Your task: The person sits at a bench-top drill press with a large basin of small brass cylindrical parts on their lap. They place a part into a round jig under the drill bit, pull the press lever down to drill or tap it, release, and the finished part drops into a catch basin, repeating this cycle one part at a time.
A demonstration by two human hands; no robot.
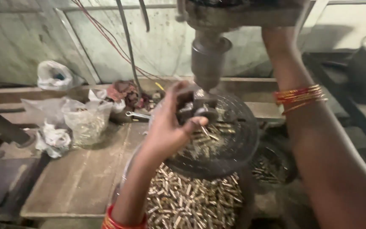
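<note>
Small brass pieces [191, 203] fill a container at the bottom of the view, heaped close below the person's arms, where they are within easy reach. Just above the heap, the left hand [170, 127] reaches forward over the round dark drill table [238, 144]. Its fingers are curled and nearly closed, thumb against fingertips, at a small dark clamp block [200, 108] that sits on the table right under the drill's spindle [208, 59]. A thin brass piece seems to stick out near the thumb, but motion blur makes it hard to tell whether the hand pinches it or only presses on the block. More brass pieces lie loose on the table around the block, likely spilled there.

The right arm, with red and gold bangles [299, 95] at the wrist, rises steeply to the top of the frame. The right hand [278, 36] goes up beside the drill head, likely at a feed handle, but the fingers are out of sight, so their grip cannot be told.

Farther left, on the worn wooden bench [77, 182], stand a clear plastic bag [85, 121] with brass pieces in it, crumpled white bags and a wrench [138, 115]. Red wires [106, 38] run down the pale wall behind.
</note>
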